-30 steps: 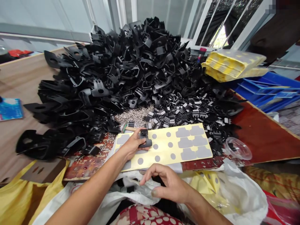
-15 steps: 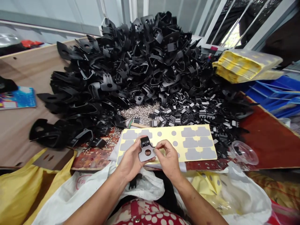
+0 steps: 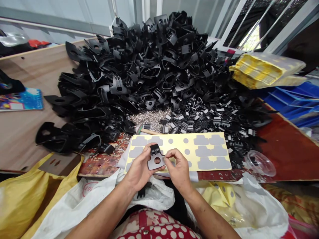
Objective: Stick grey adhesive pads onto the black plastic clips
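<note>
My left hand (image 3: pixel 140 170) is closed around a black plastic clip part (image 3: pixel 155 150), with a toothed hinge end at the top and a flat grey face pierced by a round hole. At that face's right edge, thumb and forefinger of my right hand (image 3: pixel 178 169) are pinched together, touching the part. Whether a thin sticker edge lies between those fingers is too small to tell. Behind both hands is a yellow backing sheet (image 3: pixel 164 136) of grey stickers, some notched and some round. Below my left wrist, another black toothed piece (image 3: pixel 141 193) rests on white plastic.
A tall heap of black clip parts (image 3: pixel 149 71) covers the table's back. Before it lie metal springs (image 3: pixel 152 120), small black pieces (image 3: pixel 199 121) and a wooden-handled tool (image 3: pixel 149 131). A clear plastic cup (image 3: pixel 261 163), folded yellow sheets (image 3: pixel 261 71) and blue trays (image 3: pixel 291 99) are at right.
The view has shifted a little, so the heap and table appear slightly further right. Both hands keep nearly the same hold on the clip part.
</note>
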Motion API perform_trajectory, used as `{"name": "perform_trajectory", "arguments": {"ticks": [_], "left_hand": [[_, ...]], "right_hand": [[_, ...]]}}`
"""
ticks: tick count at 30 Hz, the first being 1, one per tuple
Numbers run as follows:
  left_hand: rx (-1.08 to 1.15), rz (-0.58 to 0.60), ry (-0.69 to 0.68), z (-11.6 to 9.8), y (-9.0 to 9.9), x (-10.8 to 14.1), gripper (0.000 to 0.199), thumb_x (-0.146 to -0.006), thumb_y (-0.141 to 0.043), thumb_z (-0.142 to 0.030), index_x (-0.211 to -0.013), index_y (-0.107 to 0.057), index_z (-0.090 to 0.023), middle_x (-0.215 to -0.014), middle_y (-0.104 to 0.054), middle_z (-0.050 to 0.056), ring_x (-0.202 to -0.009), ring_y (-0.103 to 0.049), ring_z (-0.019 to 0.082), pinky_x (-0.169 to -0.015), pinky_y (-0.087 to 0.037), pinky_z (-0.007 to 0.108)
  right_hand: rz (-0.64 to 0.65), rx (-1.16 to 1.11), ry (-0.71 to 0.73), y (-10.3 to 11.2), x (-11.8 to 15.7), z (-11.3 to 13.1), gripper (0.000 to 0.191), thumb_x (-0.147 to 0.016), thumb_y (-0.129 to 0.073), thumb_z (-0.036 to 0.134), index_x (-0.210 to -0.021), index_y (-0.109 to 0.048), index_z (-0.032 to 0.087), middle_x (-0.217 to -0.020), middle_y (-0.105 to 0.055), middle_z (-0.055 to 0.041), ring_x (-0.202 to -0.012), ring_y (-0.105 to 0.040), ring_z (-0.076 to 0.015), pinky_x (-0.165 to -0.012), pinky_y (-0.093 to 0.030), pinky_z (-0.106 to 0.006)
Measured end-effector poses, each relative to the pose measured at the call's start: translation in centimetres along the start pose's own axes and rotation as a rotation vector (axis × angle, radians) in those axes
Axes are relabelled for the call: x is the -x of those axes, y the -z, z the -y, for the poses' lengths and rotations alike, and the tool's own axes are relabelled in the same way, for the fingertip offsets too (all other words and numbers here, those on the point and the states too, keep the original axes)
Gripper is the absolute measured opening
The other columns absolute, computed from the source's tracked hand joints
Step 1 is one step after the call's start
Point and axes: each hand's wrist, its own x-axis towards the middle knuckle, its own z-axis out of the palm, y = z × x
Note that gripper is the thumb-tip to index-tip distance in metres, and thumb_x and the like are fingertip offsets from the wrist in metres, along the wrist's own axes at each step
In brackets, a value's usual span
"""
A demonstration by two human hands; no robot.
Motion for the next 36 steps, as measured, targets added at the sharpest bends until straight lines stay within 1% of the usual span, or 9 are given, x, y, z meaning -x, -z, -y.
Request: {"name": "perform_trajectory", "arguments": {"ticks": [5, 9, 12, 15, 20, 25, 27, 30, 36], "left_hand": [[-0.15, 0.013, -0.027, 0.5, -0.3, 0.5, 0.051, -0.08, -0.081, -0.031, -0.124, -0.057, -0.03, -0.101, -0.064, 0.0, -0.086, -0.061, 0.016, -0.081, -0.055, 0.031], [-0.386, -0.105, -0.245, 2.1, 0.1, 0.5, 0.051, -0.076, -0.082, -0.023, -0.119, -0.055, -0.03, -0.099, -0.064, -0.002, -0.092, -0.06, 0.016, -0.083, -0.049, 0.025], [-0.609, -0.12, -0.398, 2.6, 1.5, 1.4, 0.036, -0.082, -0.074, -0.023, -0.115, -0.061, -0.026, -0.104, -0.066, 0.002, -0.101, -0.061, 0.02, -0.092, -0.048, 0.028], [-0.855, -0.039, -0.406, 1.5, 3.7, 3.9, 0.035, -0.088, -0.065, -0.023, -0.123, -0.067, -0.026, -0.121, -0.069, 0.006, -0.116, -0.062, 0.026, -0.105, -0.045, 0.034], [-1.221, 0.142, -0.427, -1.6, 8.7, 9.4, 0.041, -0.099, -0.048, -0.021, -0.128, -0.072, -0.038, -0.13, -0.07, 0.007, -0.122, -0.064, 0.027, -0.106, -0.048, 0.038], [-1.472, 0.073, -0.596, -2.7, 12.5, 11.9, 0.045, -0.096, -0.049, -0.017, -0.121, -0.077, -0.042, -0.13, -0.072, 0.008, -0.12, -0.067, 0.027, -0.103, -0.052, 0.039], [-1.467, 0.028, -0.617, -2.9, 12.3, 12.2, 0.046, -0.095, -0.05, -0.015, -0.123, -0.075, -0.041, -0.123, -0.074, 0.008, -0.114, -0.07, 0.026, -0.099, -0.054, 0.037], [-1.406, 0.031, -0.63, -3.5, 10.3, 12.0, 0.04, -0.097, -0.051, -0.017, -0.121, -0.075, -0.037, -0.109, -0.077, 0.007, -0.101, -0.073, 0.024, -0.089, -0.056, 0.032], [-1.188, 0.088, -0.451, -5.2, 6.3, 8.9, 0.022, -0.096, -0.059, -0.025, -0.102, -0.08, -0.026, -0.098, -0.075, 0.008, -0.094, -0.07, 0.023, -0.085, -0.053, 0.032]], "right_hand": [[0.027, 0.158, 0.148, 0.2, 0.4, 0.2, 0.013, -0.088, -0.056, 0.01, -0.084, -0.055, 0.023, -0.083, -0.059, 0.0, -0.081, -0.058, -0.0171, -0.075, -0.048, -0.029], [0.08, 0.332, 0.311, 0.0, 1.4, 0.0, 0.016, -0.091, -0.053, 0.009, -0.1, -0.054, 0.022, -0.098, -0.055, -0.006, -0.092, -0.057, -0.0218, -0.08, -0.049, -0.035], [0.143, 0.515, 0.387, 0.1, 2.4, -0.1, 0.021, -0.09, -0.056, 0.011, -0.109, -0.055, 0.021, -0.107, -0.056, -0.0105, -0.1, -0.055, -0.0269, -0.085, -0.048, -0.042], [0.248, 0.597, 0.322, 0.5, 2.1, -0.1, 0.03, -0.081, -0.071, 0.016, -0.107, -0.058, 0.021, -0.105, -0.06, -0.0089, -0.099, -0.056, -0.0284, -0.084, -0.047, -0.043], [0.719, 0.384, 0.229, -0.8, -2.8, 1.5, 0.014, -0.082, -0.075, 0.016, -0.088, -0.065, 0.023, -0.086, -0.064, 0.0016, -0.076, -0.059, -0.0164, -0.067, -0.047, -0.027], [0.544, 0.593, 0.57, -8.1, -10.0, 3.5, 0.032, -0.093, -0.055, 0.003, -0.114, -0.067, 0.023, -0.116, -0.067, -0.0078, -0.106, -0.059, -0.0235, -0.088, -0.049, -0.036], [0.574, 0.712, 0.64, -11.3, -12.1, 3.8, 0.04, -0.092, -0.052, -0.001, -0.12, -0.066, 0.024, -0.127, -0.063, -0.0102, -0.113, -0.056, -0.0258, -0.091, -0.048, -0.038], [0.65, 0.74, 0.604, -14.0, -14.1, 3.6, 0.031, -0.09, -0.055, -0.001, -0.105, -0.069, 0.023, -0.117, -0.065, -0.0106, -0.107, -0.058, -0.0261, -0.089, -0.048, -0.039], [0.52, 0.596, 0.477, -11.2, -16.8, 1.3, 0.029, -0.077, -0.067, 0.001, -0.098, -0.066, 0.021, -0.103, -0.066, -0.0052, -0.088, -0.062, -0.0193, -0.083, -0.05, -0.031]]}}
